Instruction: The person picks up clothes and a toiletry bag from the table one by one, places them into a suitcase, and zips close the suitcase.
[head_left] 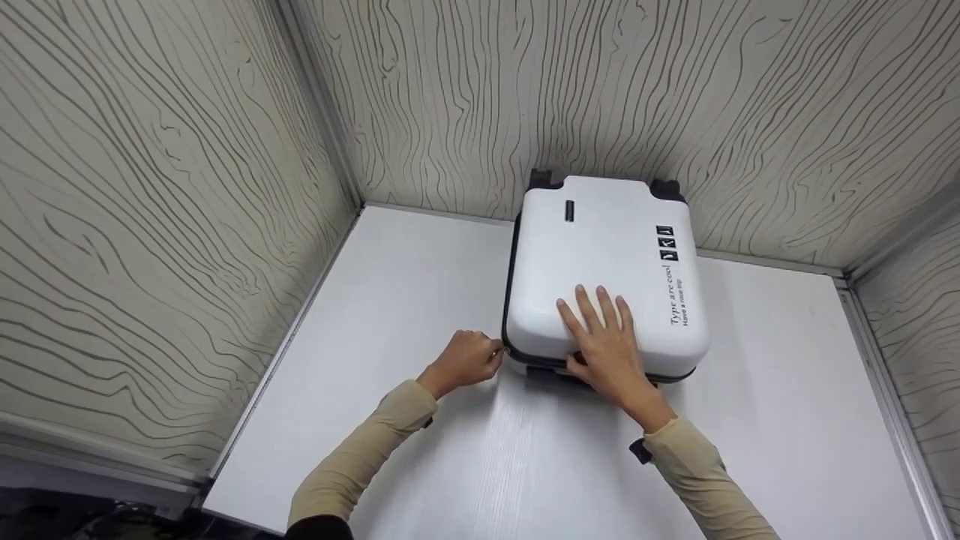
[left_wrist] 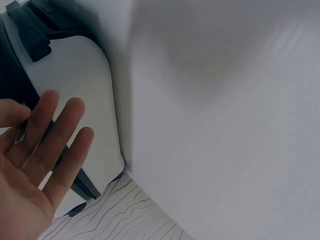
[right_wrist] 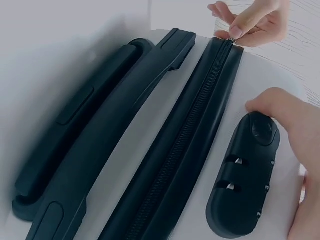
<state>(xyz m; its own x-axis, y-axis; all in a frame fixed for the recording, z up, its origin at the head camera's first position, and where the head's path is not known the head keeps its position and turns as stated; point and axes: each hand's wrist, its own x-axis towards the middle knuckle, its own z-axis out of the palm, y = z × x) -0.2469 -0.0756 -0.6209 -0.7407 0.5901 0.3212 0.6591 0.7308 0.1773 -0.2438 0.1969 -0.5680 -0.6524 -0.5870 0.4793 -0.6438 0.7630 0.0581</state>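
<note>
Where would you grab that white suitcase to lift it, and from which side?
Probably by the long, raised black handle beside the zipper, coming from the near side. The suitcase lies flat with its wheels toward the back wall, leaving the handle facing forward. Its bar shape suits curled fingers, though the gap beneath is unclear.

Left hand (right_wrist: 263,22) pinching zipper pull (right_wrist: 232,40), black lock (right_wrist: 241,175), black handle (right_wrist: 114,127)

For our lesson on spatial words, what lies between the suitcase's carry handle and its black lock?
In the right wrist view, a black-edged zipper runs between the carry handle and the black lock, with white shell on both sides.
</note>
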